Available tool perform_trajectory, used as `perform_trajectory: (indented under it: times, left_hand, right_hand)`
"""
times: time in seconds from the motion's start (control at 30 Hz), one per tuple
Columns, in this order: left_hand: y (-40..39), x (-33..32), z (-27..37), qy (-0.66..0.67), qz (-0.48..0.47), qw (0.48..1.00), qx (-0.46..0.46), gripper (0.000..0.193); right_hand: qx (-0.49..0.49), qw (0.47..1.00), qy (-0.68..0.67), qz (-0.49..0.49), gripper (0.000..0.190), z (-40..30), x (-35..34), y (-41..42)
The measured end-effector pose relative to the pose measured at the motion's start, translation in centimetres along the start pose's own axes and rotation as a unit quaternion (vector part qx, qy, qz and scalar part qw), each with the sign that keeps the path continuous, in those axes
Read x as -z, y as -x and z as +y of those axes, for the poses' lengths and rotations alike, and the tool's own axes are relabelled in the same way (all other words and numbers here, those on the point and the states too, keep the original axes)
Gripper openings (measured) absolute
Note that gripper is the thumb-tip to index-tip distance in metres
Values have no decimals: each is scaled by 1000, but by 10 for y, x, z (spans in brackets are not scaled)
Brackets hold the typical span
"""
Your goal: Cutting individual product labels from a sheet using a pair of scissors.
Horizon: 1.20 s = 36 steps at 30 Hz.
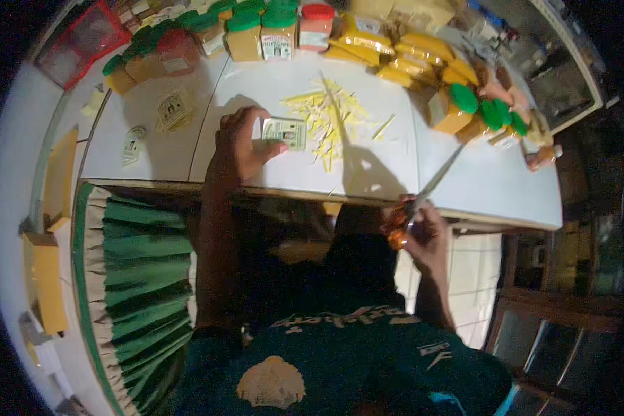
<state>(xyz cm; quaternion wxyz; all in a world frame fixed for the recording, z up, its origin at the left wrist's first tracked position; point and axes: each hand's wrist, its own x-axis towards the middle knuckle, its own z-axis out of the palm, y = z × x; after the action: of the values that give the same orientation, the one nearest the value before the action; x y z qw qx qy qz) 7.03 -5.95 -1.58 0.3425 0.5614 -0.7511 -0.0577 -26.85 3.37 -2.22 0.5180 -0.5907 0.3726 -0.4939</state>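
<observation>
My left hand point(247, 143) holds a small printed paper label point(286, 134) between thumb and fingers, just over the white tabletop point(249, 177). To the right of the label lies a loose heap of thin yellowish paper strips point(333, 112). My right hand point(426, 231) grips a pair of scissors point(439, 174) by orange-brown handles, at the table's front edge; the blades point up and to the right, away from the label. Whether the blades are apart cannot be told. A stack of similar labels point(174, 110) and a few more labels point(132, 145) lie left of my left hand.
Green-lidded plastic jars point(243, 34) and a red-lidded jar point(316, 28) line the back. Yellow packets point(405, 57) are piled at the back right, with more green-lidded jars point(450, 109) beside them. A red-framed container point(83, 44) stands far left. A green curtain point(145, 249) hangs below the table.
</observation>
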Motion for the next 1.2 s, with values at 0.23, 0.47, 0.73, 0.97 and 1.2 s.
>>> perform_trajectory:
  times: [0.23, 0.47, 0.73, 0.97, 1.2]
  left_hand:
    - [21, 26, 6, 330, 26, 927, 176, 35]
    - [33, 44, 60, 595, 55, 772, 214, 28]
    - [37, 22, 86, 427, 28, 877, 220, 14]
    - [44, 28, 100, 517, 52, 833, 189, 19]
    - [57, 30, 78, 416, 85, 869, 254, 17]
  right_hand:
    - [-47, 998, -44, -24, 55, -18, -23, -22]
    - [-22, 996, -80, -43, 60, -29, -33, -34]
    - [-22, 969, -185, -163, 72, -15, -43, -30]
    - [-129, 970, 61, -197, 63, -9, -31, -20]
    - [-105, 972, -107, -178, 61, 0, -27, -14]
